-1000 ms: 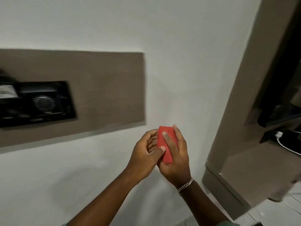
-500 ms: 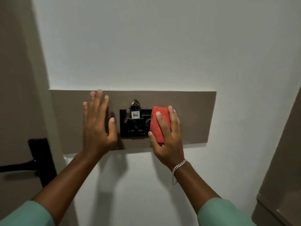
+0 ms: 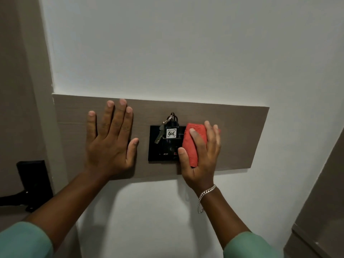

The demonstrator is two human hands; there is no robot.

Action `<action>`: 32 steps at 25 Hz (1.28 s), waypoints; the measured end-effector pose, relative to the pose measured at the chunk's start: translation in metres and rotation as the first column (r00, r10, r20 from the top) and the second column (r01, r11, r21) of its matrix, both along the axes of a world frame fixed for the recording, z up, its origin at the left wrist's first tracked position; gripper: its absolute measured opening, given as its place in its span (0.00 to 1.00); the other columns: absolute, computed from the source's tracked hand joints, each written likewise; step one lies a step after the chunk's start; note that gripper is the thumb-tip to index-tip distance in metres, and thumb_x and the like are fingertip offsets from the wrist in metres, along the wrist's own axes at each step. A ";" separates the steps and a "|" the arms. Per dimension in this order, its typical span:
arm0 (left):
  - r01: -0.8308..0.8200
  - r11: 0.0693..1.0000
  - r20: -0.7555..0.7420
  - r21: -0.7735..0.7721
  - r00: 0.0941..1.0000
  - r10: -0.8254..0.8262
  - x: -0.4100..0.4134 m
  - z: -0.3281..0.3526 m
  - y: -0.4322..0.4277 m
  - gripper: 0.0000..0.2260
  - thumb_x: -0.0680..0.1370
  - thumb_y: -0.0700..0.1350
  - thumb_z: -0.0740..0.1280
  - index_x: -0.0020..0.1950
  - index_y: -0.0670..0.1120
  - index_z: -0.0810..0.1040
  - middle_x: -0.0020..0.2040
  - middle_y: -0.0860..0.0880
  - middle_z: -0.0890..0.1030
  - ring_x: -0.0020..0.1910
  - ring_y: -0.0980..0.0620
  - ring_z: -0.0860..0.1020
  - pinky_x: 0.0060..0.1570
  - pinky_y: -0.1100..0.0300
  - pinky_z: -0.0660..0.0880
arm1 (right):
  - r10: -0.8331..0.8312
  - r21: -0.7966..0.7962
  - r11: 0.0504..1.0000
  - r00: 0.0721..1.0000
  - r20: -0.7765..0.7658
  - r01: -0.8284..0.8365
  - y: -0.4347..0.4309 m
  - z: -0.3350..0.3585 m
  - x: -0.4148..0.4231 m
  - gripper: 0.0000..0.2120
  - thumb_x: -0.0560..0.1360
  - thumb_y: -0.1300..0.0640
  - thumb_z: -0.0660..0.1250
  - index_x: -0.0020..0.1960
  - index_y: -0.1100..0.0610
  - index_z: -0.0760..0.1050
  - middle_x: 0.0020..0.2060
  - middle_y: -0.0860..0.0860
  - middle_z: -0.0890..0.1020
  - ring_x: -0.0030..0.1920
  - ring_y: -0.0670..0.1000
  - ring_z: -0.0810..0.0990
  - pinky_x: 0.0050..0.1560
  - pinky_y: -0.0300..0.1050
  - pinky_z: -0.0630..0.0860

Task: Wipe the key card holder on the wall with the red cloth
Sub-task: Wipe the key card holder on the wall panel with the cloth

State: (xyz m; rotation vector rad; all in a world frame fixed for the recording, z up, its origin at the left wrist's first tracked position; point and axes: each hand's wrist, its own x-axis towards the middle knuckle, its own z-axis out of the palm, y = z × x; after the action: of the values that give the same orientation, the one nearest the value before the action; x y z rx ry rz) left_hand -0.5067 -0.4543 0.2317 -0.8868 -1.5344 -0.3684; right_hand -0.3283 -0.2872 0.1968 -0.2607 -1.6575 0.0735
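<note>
The right hand (image 3: 202, 155) grips a folded red cloth (image 3: 193, 144), thumb on its left edge and fingers wrapped over the top, pressing it against the right side of the key card holder (image 3: 163, 146). The left hand (image 3: 109, 140) lies open and flat, fingers spread and pointing up, on the brown wall panel (image 3: 240, 138), just left of the holder and apart from it. The holder sits between the two hands, mounted on the panel. It is a glossy black square plate with small pale lettering near its bottom edge; its right part is hidden by the cloth. A black tag with a white label reading 406 (image 3: 171, 133) stands in its upper slot, and a key (image 3: 159, 134) hangs from a ring at the tag's top. A chain bracelet (image 3: 205, 194) circles the right wrist. Far left, a dark door handle (image 3: 28, 189) shows.
</note>
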 end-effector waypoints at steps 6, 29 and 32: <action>0.022 1.000 0.006 0.014 1.000 -0.023 0.002 0.000 0.000 0.33 0.80 0.54 0.54 0.80 0.40 0.53 0.81 0.40 0.54 0.81 0.42 0.48 0.78 0.39 0.42 | 0.001 0.025 1.000 1.000 -0.007 -0.001 0.017 0.006 0.015 0.20 0.77 0.50 0.62 0.69 0.51 0.71 0.76 0.61 0.68 0.80 0.63 0.60 0.74 0.73 0.61; 0.011 1.000 -0.017 0.012 1.000 -0.011 -0.001 -0.001 0.002 0.33 0.80 0.56 0.54 0.81 0.40 0.51 0.81 0.42 0.51 0.81 0.42 0.46 0.77 0.40 0.41 | 0.126 0.185 0.973 0.988 0.093 -0.142 0.016 0.022 0.021 0.17 0.73 0.56 0.62 0.61 0.55 0.78 0.70 0.62 0.74 0.77 0.67 0.64 0.74 0.73 0.59; 0.010 1.000 -0.023 0.012 1.000 -0.010 -0.001 -0.001 0.003 0.33 0.80 0.56 0.54 0.81 0.40 0.51 0.81 0.41 0.52 0.80 0.39 0.51 0.77 0.40 0.41 | 0.158 0.105 0.981 0.985 0.064 -0.164 0.020 0.029 0.026 0.17 0.70 0.58 0.62 0.54 0.60 0.82 0.67 0.62 0.76 0.75 0.67 0.66 0.72 0.75 0.61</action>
State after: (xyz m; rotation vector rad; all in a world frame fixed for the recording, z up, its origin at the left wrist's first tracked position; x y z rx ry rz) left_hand -0.5076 -0.4513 0.2305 -0.8867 -1.5052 -0.3734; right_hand -0.3026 -0.2672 0.2258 -0.0448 -1.7290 0.0970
